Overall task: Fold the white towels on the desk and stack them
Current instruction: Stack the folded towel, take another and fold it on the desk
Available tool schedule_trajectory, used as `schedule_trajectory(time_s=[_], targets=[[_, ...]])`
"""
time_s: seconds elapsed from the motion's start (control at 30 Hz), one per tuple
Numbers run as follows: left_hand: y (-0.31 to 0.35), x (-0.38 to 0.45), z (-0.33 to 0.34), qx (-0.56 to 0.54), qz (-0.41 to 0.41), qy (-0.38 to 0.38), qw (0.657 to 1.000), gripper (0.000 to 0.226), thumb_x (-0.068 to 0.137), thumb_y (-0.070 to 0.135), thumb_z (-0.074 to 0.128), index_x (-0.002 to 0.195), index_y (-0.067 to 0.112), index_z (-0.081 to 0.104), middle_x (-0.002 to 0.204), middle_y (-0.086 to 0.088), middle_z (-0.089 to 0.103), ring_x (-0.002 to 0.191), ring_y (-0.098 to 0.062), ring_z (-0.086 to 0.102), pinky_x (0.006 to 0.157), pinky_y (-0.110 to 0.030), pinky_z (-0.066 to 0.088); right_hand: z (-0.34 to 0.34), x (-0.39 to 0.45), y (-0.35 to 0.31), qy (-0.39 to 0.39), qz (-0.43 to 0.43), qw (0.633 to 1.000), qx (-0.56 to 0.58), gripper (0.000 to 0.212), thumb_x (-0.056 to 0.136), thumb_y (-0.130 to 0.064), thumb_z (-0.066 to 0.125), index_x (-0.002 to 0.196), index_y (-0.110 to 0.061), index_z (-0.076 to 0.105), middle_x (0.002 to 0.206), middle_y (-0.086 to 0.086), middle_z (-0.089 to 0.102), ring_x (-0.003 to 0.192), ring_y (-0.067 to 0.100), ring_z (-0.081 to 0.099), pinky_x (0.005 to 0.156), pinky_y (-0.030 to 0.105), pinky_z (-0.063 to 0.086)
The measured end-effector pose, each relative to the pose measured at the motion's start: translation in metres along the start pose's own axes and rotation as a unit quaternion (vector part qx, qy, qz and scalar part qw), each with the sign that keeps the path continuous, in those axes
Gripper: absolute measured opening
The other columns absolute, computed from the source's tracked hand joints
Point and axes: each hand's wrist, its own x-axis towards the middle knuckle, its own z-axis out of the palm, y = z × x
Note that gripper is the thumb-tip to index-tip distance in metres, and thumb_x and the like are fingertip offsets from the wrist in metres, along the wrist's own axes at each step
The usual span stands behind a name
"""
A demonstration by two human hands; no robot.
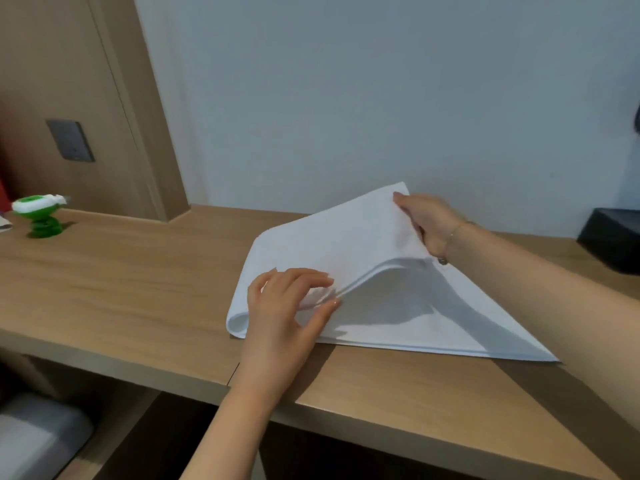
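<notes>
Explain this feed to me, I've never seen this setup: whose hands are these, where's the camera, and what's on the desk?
There is no machine here: a person works with two bare hands. The one picture comes from a camera worn on the person's head, looking forward and down, so the arms reach in from the bottom and right.

On the wooden desk lies a white towel, partly folded. The right hand grips the far corner of its upper layer and holds it lifted off the desk. The left hand rests on the towel's near left part, at its rounded fold, fingers spread.

Further off, a green and white gadget stands at the desk's far left, and a black box sits at the right edge.
</notes>
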Motion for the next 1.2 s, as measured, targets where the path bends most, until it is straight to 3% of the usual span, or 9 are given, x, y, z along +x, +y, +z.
schedule_trajectory(time_s=[0.2, 0.27, 0.33, 0.4, 0.5, 0.67, 0.93, 1.03, 1.2], targets=[[0.0, -0.001, 0.001, 0.092, 0.027, -0.078, 0.992, 0.036, 0.077, 0.012, 0.078, 0.108, 0.027, 0.068, 0.117, 0.012, 0.063, 0.115, -0.011, 0.056, 0.111, -0.043, 0.023, -0.098, -0.016, -0.02, 0.069, 0.043, 0.996, 0.032, 0.028, 0.104, -0.024, 0.041, 0.086, -0.006, 0.055, 0.051, 0.004, 0.066, 0.042, 0.014, 0.063, 0.039, 0.023, 0.051], [0.0, -0.001, 0.002, 0.102, 0.026, -0.098, 0.99, 0.035, 0.076, 0.007, 0.078, 0.104, 0.026, 0.07, 0.115, 0.011, 0.064, 0.112, -0.013, 0.057, 0.108, -0.041, 0.026, -0.126, -0.021, -0.013, 0.088, 0.079, 0.993, 0.007, 0.026, 0.104, -0.024, 0.04, 0.093, -0.005, 0.054, 0.05, 0.006, 0.066, 0.041, 0.014, 0.063, 0.052, 0.027, 0.055], [-0.001, 0.0, 0.002, 0.081, 0.026, -0.118, 0.989, 0.029, 0.079, 0.009, 0.077, 0.101, 0.026, 0.071, 0.113, 0.012, 0.064, 0.11, -0.012, 0.057, 0.101, -0.035, 0.032, -0.148, -0.025, 0.001, 0.09, 0.133, 0.987, -0.024, 0.023, 0.102, -0.024, 0.046, 0.11, -0.003, 0.054, 0.066, 0.012, 0.07, 0.054, 0.02, 0.067, 0.069, 0.038, 0.056], [-0.002, -0.002, 0.003, 0.047, 0.017, -0.136, 0.989, 0.025, 0.081, 0.009, 0.075, 0.1, 0.025, 0.07, 0.113, 0.014, 0.063, 0.11, -0.008, 0.054, 0.094, -0.028, 0.038, -0.167, -0.034, 0.015, 0.075, 0.179, 0.98, -0.05, 0.032, 0.097, -0.02, 0.055, 0.122, 0.0, 0.055, 0.091, 0.017, 0.071, 0.074, 0.026, 0.067, 0.069, 0.044, 0.058], [-0.004, -0.003, 0.003, 0.015, -0.006, -0.144, 0.989, 0.024, 0.082, 0.009, 0.074, 0.099, 0.025, 0.07, 0.111, 0.015, 0.062, 0.11, -0.004, 0.052, 0.093, -0.014, 0.038, -0.187, -0.046, 0.036, 0.036, 0.171, 0.979, -0.109, 0.048, 0.08, -0.018, 0.072, 0.123, -0.001, 0.059, 0.115, 0.015, 0.068, 0.097, 0.028, 0.067, 0.074, 0.036, 0.053], [-0.002, -0.001, 0.002, 0.023, -0.031, -0.161, 0.986, 0.022, 0.084, 0.014, 0.073, 0.098, 0.03, 0.069, 0.11, 0.018, 0.063, 0.11, -0.007, 0.055, 0.099, -0.045, 0.045, -0.196, -0.059, 0.058, 0.045, 0.062, 0.969, -0.237, 0.025, 0.081, -0.028, 0.076, 0.103, -0.02, 0.067, 0.093, -0.004, 0.076, 0.083, 0.015, 0.072, 0.064, 0.024, 0.052], [-0.006, -0.003, 0.001, 0.005, -0.063, -0.139, 0.988, 0.044, 0.08, -0.004, 0.064, 0.097, 0.036, 0.064, 0.113, 0.018, 0.059, 0.112, -0.008, 0.048, 0.092, -0.028, 0.036, -0.214, -0.073, 0.061, 0.038, 0.073, 0.997, -0.014, 0.036, 0.088, -0.011, 0.061, 0.122, 0.001, 0.06, 0.117, 0.017, 0.068, 0.107, 0.028, 0.065, 0.096, 0.039, 0.049], [-0.005, -0.002, 0.0, -0.008, -0.057, -0.151, 0.987, 0.042, 0.079, -0.005, 0.065, 0.094, 0.035, 0.066, 0.113, 0.022, 0.057, 0.113, -0.005, 0.047, 0.092, -0.028, 0.037, -0.224, -0.076, 0.057, 0.011, 0.088, 0.991, -0.097, 0.029, 0.086, -0.009, 0.061, 0.114, -0.003, 0.064, 0.11, 0.014, 0.071, 0.097, 0.024, 0.069, 0.081, 0.033, 0.052], [-0.006, -0.001, 0.001, -0.021, -0.056, -0.162, 0.985, 0.042, 0.081, -0.005, 0.065, 0.092, 0.035, 0.067, 0.11, 0.027, 0.054, 0.111, -0.002, 0.045, 0.091, -0.027, 0.037, -0.222, -0.076, 0.055, 0.109, 0.016, 0.928, -0.357, 0.022, 0.083, -0.025, 0.074, 0.101, -0.02, 0.063, 0.094, -0.006, 0.067, 0.084, 0.012, 0.063, 0.067, 0.026, 0.049]])
